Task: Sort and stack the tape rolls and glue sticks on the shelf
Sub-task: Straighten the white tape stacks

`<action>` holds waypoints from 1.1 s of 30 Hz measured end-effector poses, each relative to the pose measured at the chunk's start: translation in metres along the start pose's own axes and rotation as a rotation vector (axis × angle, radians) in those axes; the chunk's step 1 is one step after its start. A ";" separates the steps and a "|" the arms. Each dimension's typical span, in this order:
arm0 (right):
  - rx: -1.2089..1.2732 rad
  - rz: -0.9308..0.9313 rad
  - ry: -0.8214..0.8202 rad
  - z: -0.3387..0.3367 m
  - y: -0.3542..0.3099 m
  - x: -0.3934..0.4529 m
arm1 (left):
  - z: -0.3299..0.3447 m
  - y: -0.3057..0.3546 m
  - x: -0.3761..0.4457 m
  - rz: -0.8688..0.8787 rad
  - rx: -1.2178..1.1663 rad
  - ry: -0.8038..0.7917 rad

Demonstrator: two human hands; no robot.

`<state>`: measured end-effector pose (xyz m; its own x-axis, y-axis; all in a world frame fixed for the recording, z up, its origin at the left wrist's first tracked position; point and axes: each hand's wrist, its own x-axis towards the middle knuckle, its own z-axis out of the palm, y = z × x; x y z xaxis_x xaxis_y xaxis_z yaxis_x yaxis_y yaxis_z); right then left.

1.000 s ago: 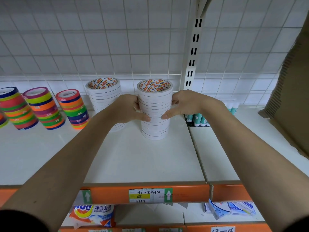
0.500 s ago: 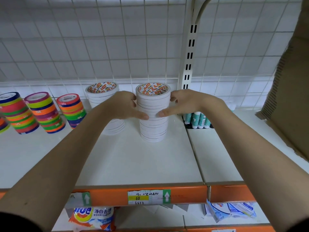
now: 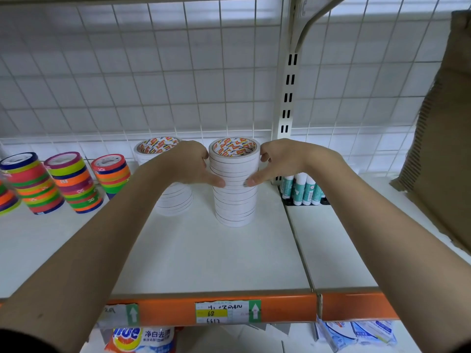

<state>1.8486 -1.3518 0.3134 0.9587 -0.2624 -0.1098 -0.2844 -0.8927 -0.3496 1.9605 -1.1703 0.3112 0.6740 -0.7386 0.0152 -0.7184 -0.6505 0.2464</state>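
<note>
**White tape stack squared up, hands on both sides**

Both hands clasp the right white stack [image 3: 234, 182] of tape rolls on the shelf [image 3: 204, 256]. The left hand [image 3: 190, 163] curls round its left side with the thumb pressed on the front; the right hand [image 3: 277, 161] mirrors it, fingers [image 3: 265, 156] hooked at the top rim and thumb on the front.

Over the last second the grip has barely altered and the stack stands in much the same spot, just right of the second white stack [image 3: 163, 174], which the left forearm partly hides. The view has mostly tipped upward. That suggests a steadying or aligning squeeze, not a carry: the rolls now sit in a fairly even column, with slight offsets low down.

Glue sticks [image 3: 302, 189] stand upright just right of it, behind the right wrist, on the neighbouring shelf panel. Three coloured stacks [image 3: 74, 182] lean at the far left, and they look like the next candidates for straightening.
</note>
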 end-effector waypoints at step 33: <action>0.173 -0.073 0.046 0.033 0.007 -0.003 | 0.024 -0.010 0.000 -0.025 -0.195 -0.008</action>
<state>1.8435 -1.3446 0.2803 0.9750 -0.2192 -0.0375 -0.2074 -0.8349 -0.5098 1.9642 -1.1681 0.2857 0.6889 -0.7249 -0.0011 -0.6543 -0.6224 0.4296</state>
